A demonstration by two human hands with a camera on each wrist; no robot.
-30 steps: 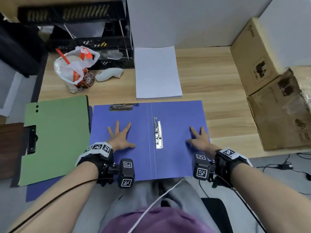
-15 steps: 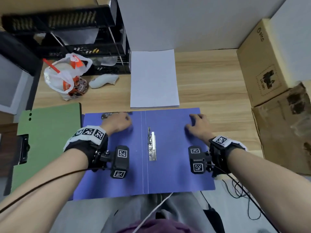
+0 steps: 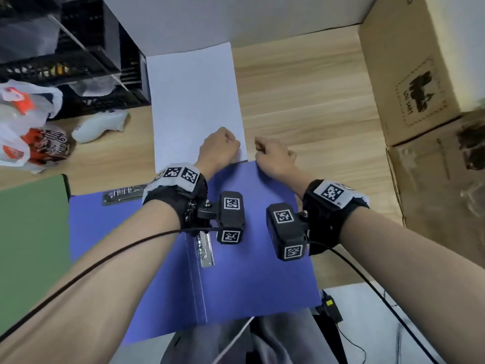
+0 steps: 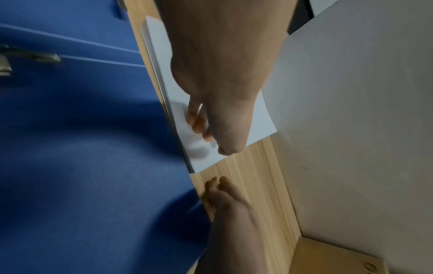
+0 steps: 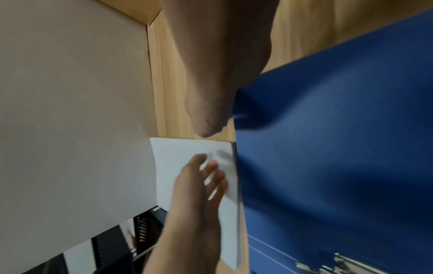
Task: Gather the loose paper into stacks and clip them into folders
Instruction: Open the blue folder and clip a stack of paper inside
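A white paper stack (image 3: 194, 101) (image 5: 168, 166) lies on the wooden desk just beyond the open blue folder (image 3: 262, 279) (image 4: 82, 148). The folder's metal spine clip (image 3: 204, 250) runs along its centre fold, and a second clip (image 3: 123, 194) sits at its far left edge. My left hand (image 3: 220, 145) (image 4: 201, 124) hangs over the stack's near right corner with relaxed fingers at the top sheet; contact is unclear. My right hand (image 3: 273, 153) (image 4: 218, 183) is on the bare wood just right of that corner, fingers loosely curled and holding nothing.
A green folder (image 3: 31, 245) lies left of the blue one. Two cardboard boxes (image 3: 409, 74) (image 3: 441, 200) line the right side. A plastic bag (image 3: 23, 127) and black trays (image 3: 65, 61) fill the far left. A white panel (image 3: 210, 17) backs the desk.
Both hands left the flat folder leaves and moved forward and inward to the near right corner of the paper stack. The head camera came closer to the desk.
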